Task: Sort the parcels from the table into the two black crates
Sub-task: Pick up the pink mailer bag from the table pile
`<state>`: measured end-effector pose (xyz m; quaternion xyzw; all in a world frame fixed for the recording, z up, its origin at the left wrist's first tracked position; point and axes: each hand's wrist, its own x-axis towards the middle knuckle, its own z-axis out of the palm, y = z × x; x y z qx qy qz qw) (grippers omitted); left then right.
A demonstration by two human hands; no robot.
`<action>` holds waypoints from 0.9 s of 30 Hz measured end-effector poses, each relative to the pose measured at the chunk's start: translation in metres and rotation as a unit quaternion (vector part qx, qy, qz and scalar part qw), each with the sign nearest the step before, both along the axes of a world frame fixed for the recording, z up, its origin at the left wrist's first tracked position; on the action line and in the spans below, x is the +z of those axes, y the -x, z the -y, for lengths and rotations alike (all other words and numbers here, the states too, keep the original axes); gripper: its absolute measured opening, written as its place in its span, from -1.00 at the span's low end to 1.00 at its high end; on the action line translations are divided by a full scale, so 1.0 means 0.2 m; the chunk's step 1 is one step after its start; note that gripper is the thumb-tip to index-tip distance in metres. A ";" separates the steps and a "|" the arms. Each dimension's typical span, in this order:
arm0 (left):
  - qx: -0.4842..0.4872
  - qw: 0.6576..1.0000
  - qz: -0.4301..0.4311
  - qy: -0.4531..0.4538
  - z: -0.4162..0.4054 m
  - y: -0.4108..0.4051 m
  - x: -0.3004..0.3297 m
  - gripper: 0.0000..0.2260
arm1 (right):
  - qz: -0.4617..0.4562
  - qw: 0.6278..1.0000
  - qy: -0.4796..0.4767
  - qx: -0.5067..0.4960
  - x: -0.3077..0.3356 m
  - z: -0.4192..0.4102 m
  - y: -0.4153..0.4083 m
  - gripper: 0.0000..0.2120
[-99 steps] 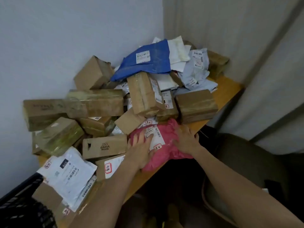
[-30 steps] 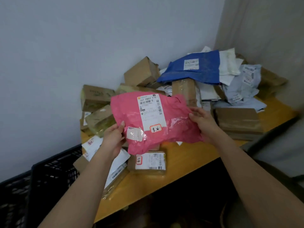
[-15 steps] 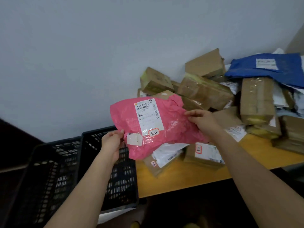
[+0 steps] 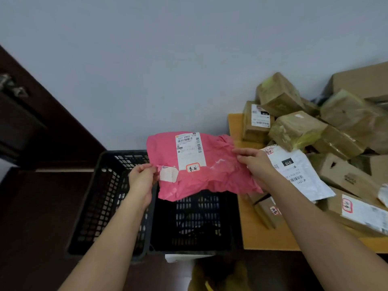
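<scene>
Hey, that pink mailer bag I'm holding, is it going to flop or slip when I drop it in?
The pink mailer bag looks floppy: it is creased and sags between the left hand and right hand. Its glossy film may be slippery. Probably light.

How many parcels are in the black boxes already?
None that I can see: both black crates look empty inside. The left hand and right hand hold the pink parcel above the crates. A big pile of brown boxes still waits on the table.
</scene>
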<state>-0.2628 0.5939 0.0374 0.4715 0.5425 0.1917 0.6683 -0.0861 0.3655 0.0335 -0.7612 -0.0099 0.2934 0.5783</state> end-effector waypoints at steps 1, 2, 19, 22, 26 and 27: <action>0.003 1.000 0.007 0.006 -0.02 0.01 -0.02 -0.88 | 0.001 1.000 0.012 0.007 -0.02 -0.03 0.00 -0.71; 0.007 1.000 0.013 0.012 -0.03 0.01 -0.04 -0.86 | -0.001 1.000 0.022 0.013 -0.03 -0.06 0.00 -0.73; -0.097 0.984 -0.133 0.064 -0.17 -0.26 -0.75 -0.72 | -0.086 0.984 0.122 0.102 -0.69 -0.48 -0.07 -0.83; -0.152 0.972 -0.165 0.067 -0.16 -0.31 -0.95 -0.80 | -0.096 0.980 0.127 0.120 -0.99 -0.54 -0.04 -0.76; -0.174 0.963 -0.177 0.101 -0.18 -0.35 -1.26 -0.68 | -0.130 0.977 0.113 0.124 -1.60 -0.58 0.00 -0.50; -0.182 0.961 -0.177 0.106 -0.19 -0.35 -1.35 -0.71 | -0.146 0.978 0.107 0.107 -1.65 -0.59 0.00 -0.49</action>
